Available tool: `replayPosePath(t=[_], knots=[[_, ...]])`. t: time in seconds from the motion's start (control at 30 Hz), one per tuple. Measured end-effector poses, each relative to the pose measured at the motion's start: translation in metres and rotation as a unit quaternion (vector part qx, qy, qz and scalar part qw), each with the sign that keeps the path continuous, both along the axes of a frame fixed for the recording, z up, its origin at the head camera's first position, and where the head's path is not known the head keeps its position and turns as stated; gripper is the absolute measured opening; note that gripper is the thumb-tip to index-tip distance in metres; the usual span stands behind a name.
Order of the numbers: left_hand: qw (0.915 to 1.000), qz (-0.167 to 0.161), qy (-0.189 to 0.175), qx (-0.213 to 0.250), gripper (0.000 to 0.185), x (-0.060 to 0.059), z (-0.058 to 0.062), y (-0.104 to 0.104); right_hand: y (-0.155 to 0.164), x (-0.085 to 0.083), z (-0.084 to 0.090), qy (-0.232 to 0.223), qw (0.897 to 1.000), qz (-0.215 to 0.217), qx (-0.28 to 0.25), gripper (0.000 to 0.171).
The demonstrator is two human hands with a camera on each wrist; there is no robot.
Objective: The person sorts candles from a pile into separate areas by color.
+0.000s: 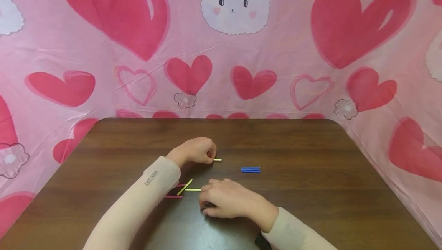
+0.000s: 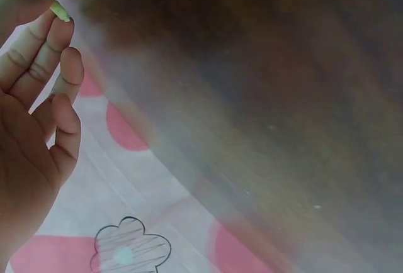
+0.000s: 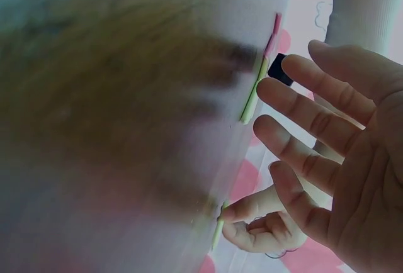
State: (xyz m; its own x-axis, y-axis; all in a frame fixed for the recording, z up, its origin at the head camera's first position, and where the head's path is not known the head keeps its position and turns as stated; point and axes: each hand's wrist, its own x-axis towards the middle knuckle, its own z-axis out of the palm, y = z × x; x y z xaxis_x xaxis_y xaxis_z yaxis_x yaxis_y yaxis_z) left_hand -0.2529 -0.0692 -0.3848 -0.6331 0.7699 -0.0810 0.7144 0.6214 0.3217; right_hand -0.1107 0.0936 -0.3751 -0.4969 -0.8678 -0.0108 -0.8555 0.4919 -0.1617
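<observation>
My left hand (image 1: 197, 150) pinches a thin yellow candle (image 1: 218, 160) between thumb and fingertips, close over the brown table. In the left wrist view the same candle (image 2: 49, 1) sticks out past both sides of the pinch. Nearer the front, my right hand (image 1: 229, 199) has loosely bent fingers; the right wrist view shows its fingers (image 3: 308, 119) spread with nothing held. Beside its fingertips lies another yellow candle (image 1: 193, 189). A third yellow candle (image 1: 185, 187) lies aslant to the left, with pink candles (image 1: 174, 196) partly hidden under my left forearm.
To the right of my hands, several blue candles (image 1: 250, 170) lie together in a small bundle on the wooden table (image 1: 310, 150). A pink cloth with hearts (image 1: 253, 81) hangs behind the table's far edge.
</observation>
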Motion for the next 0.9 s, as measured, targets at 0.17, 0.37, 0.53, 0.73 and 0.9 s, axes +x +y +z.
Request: replayPosePath(t=[0.17,0.37,0.53,0.73,0.9], knots=[[0.9999,0.000,0.003,-0.012,0.012,-0.0021,-0.0007,0.0048,-0.0004,0.0002,-0.0009,0.000,1.000,0.001,-0.001,0.004],[0.9996,0.015,-0.002,-0.022,0.012,-0.0037,-0.0011,0.0057,-0.0003,0.0001,-0.0007,-0.005,1.000,0.001,-0.004,0.004],[0.9996,0.022,-0.005,-0.017,0.013,-0.0044,-0.0007,0.0051,0.0001,-0.0002,-0.0004,-0.010,1.000,-0.002,-0.004,0.004],[0.9995,0.022,-0.018,-0.013,0.013,-0.0049,-0.0004,0.0040,0.0003,-0.0006,0.0004,-0.010,1.000,-0.002,0.000,0.004],[0.9997,0.012,-0.014,-0.015,0.011,-0.0048,0.0004,0.0012,0.0000,-0.0007,0.0042,-0.016,1.000,-0.006,0.011,0.004]])
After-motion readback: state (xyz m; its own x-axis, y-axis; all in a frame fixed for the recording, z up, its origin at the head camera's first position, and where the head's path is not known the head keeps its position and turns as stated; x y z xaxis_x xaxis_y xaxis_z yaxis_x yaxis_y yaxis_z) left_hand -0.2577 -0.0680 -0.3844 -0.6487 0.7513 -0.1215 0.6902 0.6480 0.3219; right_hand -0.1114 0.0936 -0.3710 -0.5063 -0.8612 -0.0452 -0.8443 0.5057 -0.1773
